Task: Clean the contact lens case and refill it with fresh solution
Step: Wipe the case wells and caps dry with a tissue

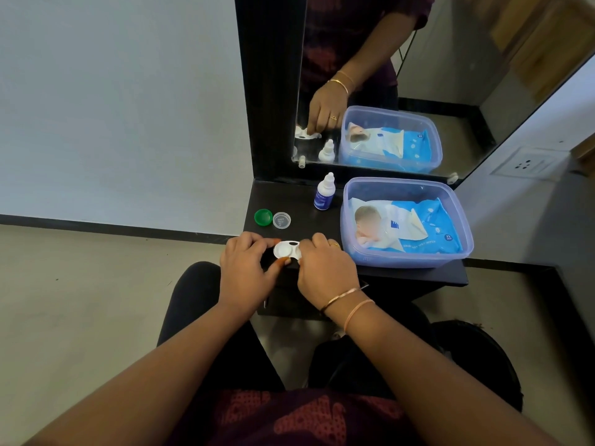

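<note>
Pinching the contact lens case [287, 250] from both ends, the left grip [248, 263] and right grip [323, 268] hold it at the tabletop [291, 199] front; a green cap [263, 217] and clear cap [281, 219] lie behind, near the solution bottle [324, 193].

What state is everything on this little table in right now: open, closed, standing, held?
Lens case: on the table, left well uncapped, right well hidden under fingers.
Left hand: grips the case.
Right hand: grips the case.
Green cap: off, lying on the table.
Clear cap: off, beside it.
Solution bottle: upright, cap on.
Tub: holds a wipes pack.
</note>
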